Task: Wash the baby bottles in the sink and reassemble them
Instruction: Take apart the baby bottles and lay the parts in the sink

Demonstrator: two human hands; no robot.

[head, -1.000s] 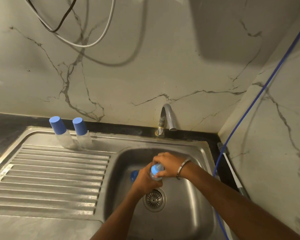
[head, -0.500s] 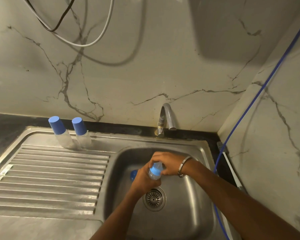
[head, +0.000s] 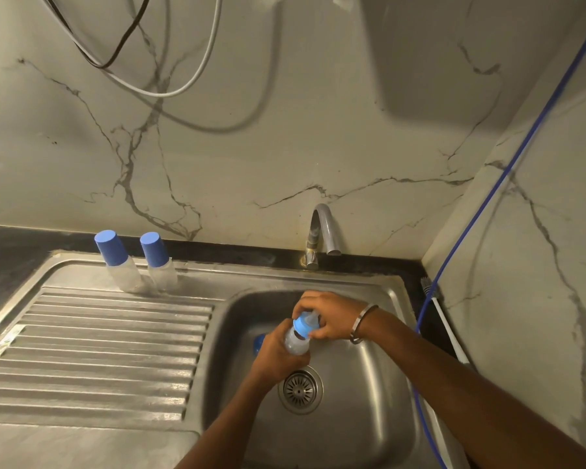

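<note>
Holding the baby bottle [head: 296, 343] over the sink basin [head: 362, 394], above the drain [head: 300, 389]: my left hand [head: 278, 358] is wrapped round the clear body, my right hand [head: 332, 318] is curled on the blue collar w/ nipple [head: 306, 324] at the top. Looks like I'm screwing the collar on, i.e. reassembly. To do it well: keep the body fixed w/ the left, turn only w/ the right, start the thread square so it doesn't cross, stop when snug. Wet plastic may slip, so grip firm. A blue cap [head: 258, 343] lies in the basin just beside the left hand, prob. next to go on. Two capped bottles [head: 136, 269] stand upright on the drainboard [head: 92, 350], well apart from my work. Faucet [head: 322, 231] shows no water running; bottle brush [head: 444, 319] lies at the right edge.
</note>
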